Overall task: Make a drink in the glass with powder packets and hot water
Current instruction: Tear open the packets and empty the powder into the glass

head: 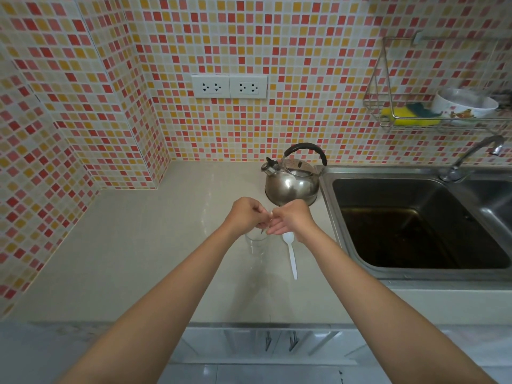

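Observation:
A clear empty glass (256, 244) stands on the beige counter (138, 245), partly hidden by my left hand. Just above its rim, my left hand (247, 213) and my right hand (290, 219) meet, both pinching a small pale powder packet (269, 217) that is mostly hidden between the fingers. A white plastic spoon (291, 253) lies on the counter right of the glass, its bowl under my right hand. A steel kettle (292, 180) with a black handle stands behind the hands, beside the sink.
A steel sink (415, 225) with dark water fills the right side, with a tap (471, 159) behind it. A wire rack (432, 112) on the tiled wall holds a sponge and bowl. Two wall sockets (229, 86) sit above the counter. Tiled walls enclose the left corner.

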`<state>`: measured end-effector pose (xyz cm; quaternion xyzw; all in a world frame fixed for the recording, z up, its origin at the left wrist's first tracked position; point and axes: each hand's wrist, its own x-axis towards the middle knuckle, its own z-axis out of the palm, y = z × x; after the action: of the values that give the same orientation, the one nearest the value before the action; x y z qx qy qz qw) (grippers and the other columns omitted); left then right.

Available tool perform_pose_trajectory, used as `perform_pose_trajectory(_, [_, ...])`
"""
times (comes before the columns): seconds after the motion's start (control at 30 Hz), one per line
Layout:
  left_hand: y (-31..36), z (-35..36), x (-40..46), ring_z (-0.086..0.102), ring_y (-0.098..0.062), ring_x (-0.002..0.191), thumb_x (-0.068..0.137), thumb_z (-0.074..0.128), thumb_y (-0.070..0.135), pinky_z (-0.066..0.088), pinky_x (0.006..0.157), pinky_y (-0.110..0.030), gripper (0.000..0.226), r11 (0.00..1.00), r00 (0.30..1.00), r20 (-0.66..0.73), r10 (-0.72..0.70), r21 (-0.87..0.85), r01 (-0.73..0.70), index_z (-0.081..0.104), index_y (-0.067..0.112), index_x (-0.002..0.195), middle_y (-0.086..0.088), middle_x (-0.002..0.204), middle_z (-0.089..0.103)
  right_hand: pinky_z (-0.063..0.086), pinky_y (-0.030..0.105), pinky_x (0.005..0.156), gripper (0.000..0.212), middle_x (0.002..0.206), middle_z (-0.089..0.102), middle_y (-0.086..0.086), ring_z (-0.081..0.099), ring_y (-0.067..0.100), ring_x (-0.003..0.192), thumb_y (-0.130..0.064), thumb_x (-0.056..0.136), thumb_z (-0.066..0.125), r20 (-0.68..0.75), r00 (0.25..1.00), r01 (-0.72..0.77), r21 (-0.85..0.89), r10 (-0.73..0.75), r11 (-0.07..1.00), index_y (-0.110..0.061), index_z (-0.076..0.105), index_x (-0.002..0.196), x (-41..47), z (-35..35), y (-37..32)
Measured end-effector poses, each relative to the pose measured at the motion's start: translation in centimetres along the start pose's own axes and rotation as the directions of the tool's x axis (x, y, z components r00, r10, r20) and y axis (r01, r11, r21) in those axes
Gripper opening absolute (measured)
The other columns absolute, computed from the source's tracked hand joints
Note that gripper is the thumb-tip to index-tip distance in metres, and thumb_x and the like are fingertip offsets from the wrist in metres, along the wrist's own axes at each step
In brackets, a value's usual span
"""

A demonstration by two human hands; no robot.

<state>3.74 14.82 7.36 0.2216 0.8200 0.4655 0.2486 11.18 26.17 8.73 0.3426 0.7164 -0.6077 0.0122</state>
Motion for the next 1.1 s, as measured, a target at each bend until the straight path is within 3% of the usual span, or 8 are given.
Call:
perform_pose_trajectory(0.13, [-0.2, 0.4, -0.1, 0.062, -0.017, 0.057, 0.079, 0.066, 0.002, 0.054, 0.066, -0.031, 0.009, 0.993, 0.984, -0.175, -0.029, 0.111, 0.049, 0.064, 0.005, 0.070, -0.006, 0.061, 0.063, 0.048, 0.017, 0.036, 0.022, 0.071, 0.066, 0.017, 0.063, 0.016, 0.037, -0.006, 0.090, 0.049, -0.011, 0.997, -0.071, -0.184, 0.070, 0.980, 0.011, 0.060, 0.081, 0.9, 0.5, -0.1])
perform_pose_trajectory(0.27, [-0.7, 0.6, -0.5, 0.061, -0.020, 0.071, 0.075, 0.071, 0.012, 0.047, 0.061, -0.029, 0.009, 0.950, 0.958, -0.258, 0.122, 0.310, -0.037, 0.067, 0.012, 0.083, -0.001, 0.076, 0.065, 0.060, 0.031, 0.061, 0.028, 0.066, 0.071, 0.015, 0.070, 0.024, 0.056, -0.013, 0.083, 0.056, -0.135, 0.990, -0.017, -0.372, -0.036, 0.928, 0.000, 0.061, 0.058, 1.2, 1.0, 0.1])
perform_pose_trajectory(0.37, [-1.4, 0.2, -0.6, 0.058, -0.018, 0.106, 0.083, 0.066, 0.015, 0.045, 0.089, -0.027, 0.034, 0.871, 0.941, -0.106, 0.321, 0.422, -0.249, 0.068, 0.020, 0.117, 0.000, 0.116, 0.067, 0.053, 0.026, 0.054, 0.026, 0.066, 0.068, 0.010, 0.065, 0.020, 0.051, -0.015, 0.086, 0.053, -0.059, 0.998, -0.011, -0.336, -0.009, 0.942, -0.004, 0.063, 0.066, 1.0, 0.6, -0.8])
perform_pose_trajectory(0.43, [-2.0, -0.3, -0.8, 0.053, -0.012, 0.117, 0.087, 0.061, 0.019, 0.040, 0.100, -0.025, 0.036, 0.852, 0.920, -0.062, 0.386, 0.407, -0.330, 0.066, 0.023, 0.123, 0.005, 0.127, 0.065, 0.050, 0.024, 0.054, 0.025, 0.067, 0.066, 0.008, 0.063, 0.017, 0.053, -0.015, 0.090, 0.049, 0.024, 0.999, -0.028, -0.294, 0.037, 0.955, -0.005, 0.062, 0.070, 0.8, 0.0, -1.6])
perform_pose_trajectory(0.6, [-3.1, -0.4, -1.5, 0.054, -0.006, 0.116, 0.075, 0.074, 0.044, 0.041, 0.096, -0.021, 0.058, 0.852, 0.903, -0.064, 0.424, 0.367, -0.374, 0.060, 0.027, 0.128, 0.009, 0.125, 0.065, 0.050, 0.024, 0.051, 0.024, 0.060, 0.065, 0.007, 0.065, 0.015, 0.050, -0.011, 0.087, 0.051, 0.023, 1.000, 0.008, -0.293, -0.001, 0.956, -0.004, 0.059, 0.066, 0.8, -0.2, -2.2])
perform_pose_trajectory(0.77, [-3.4, -0.3, -1.0, 0.055, -0.013, 0.117, 0.075, 0.078, 0.033, 0.036, 0.094, -0.018, 0.054, 0.790, 0.872, -0.092, 0.481, 0.475, -0.386, 0.062, 0.020, 0.125, 0.004, 0.123, 0.065, 0.049, 0.026, 0.055, 0.018, 0.061, 0.066, 0.007, 0.065, 0.019, 0.053, -0.011, 0.083, 0.055, 0.019, 0.999, 0.047, -0.322, -0.044, 0.945, -0.008, 0.060, 0.067, 1.0, -0.1, -2.0])
perform_pose_trajectory(0.93, [-3.7, -0.2, -0.9, 0.057, -0.012, 0.112, 0.077, 0.076, 0.031, 0.040, 0.094, -0.019, 0.051, 0.825, 0.870, -0.133, 0.476, 0.410, -0.389, 0.062, 0.019, 0.126, 0.003, 0.122, 0.064, 0.051, 0.030, 0.063, 0.010, 0.067, 0.071, 0.003, 0.070, 0.019, 0.058, -0.011, 0.082, 0.058, 0.006, 0.994, 0.104, -0.372, -0.109, 0.922, -0.007, 0.067, 0.081, 1.1, -0.2, -1.9])
perform_pose_trajectory(1.1, [-3.7, 0.0, -0.4, 0.062, -0.013, 0.096, 0.081, 0.072, 0.024, 0.050, 0.087, -0.024, 0.042, 0.818, 0.856, -0.143, 0.496, 0.406, -0.406, 0.066, 0.016, 0.122, 0.001, 0.107, 0.069, 0.057, 0.033, 0.069, 0.015, 0.064, 0.070, 0.002, 0.071, 0.018, 0.060, -0.010, 0.083, 0.057, -0.061, 0.987, 0.103, -0.486, -0.152, 0.868, -0.006, 0.069, 0.076, 1.3, 0.0, -2.2])
